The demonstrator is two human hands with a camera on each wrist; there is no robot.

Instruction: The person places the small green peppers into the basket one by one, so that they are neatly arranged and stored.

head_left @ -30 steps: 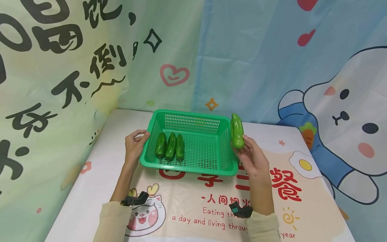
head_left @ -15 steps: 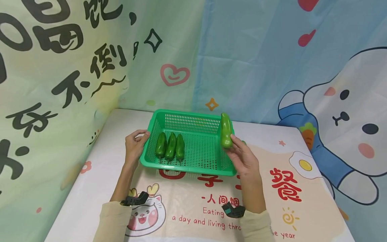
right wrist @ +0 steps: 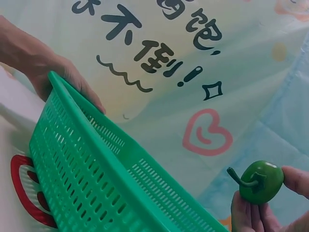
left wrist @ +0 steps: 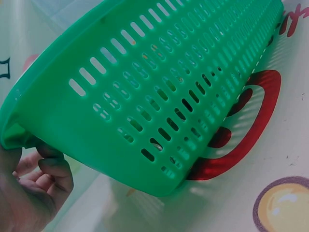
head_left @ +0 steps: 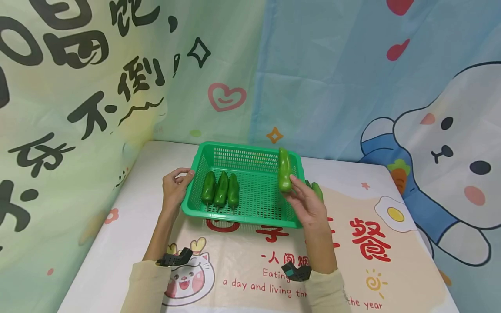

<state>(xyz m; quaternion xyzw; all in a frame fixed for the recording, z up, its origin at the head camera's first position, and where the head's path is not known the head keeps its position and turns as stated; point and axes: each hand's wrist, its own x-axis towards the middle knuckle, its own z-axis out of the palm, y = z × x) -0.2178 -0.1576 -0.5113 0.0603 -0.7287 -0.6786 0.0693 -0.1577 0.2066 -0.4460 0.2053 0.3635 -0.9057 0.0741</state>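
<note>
My left hand (head_left: 175, 188) grips the left rim of a green plastic basket (head_left: 250, 221), fingers curled under the lip in the left wrist view. Inside the basket, at its left end, three green peppers (head_left: 221, 190) lie side by side with stems toward me. Another green pepper (head_left: 284, 170) is pinched between the thumb and fingers of my right hand (head_left: 307, 202), held above the basket's right end. In the right wrist view its curved stem (right wrist: 243, 180) faces the camera.
More green peppers (head_left: 317, 190) lie on the table just right of the basket, partly hidden by my right hand. A printed cloth (head_left: 407, 261) covers the table. Patterned curtains (head_left: 313, 78) hang close behind and at the left.
My right hand has carried its pepper leftward, from beyond the basket's right rim to over the basket's right part. Peppers on the table at the right have come into view. The left hand stays put.
</note>
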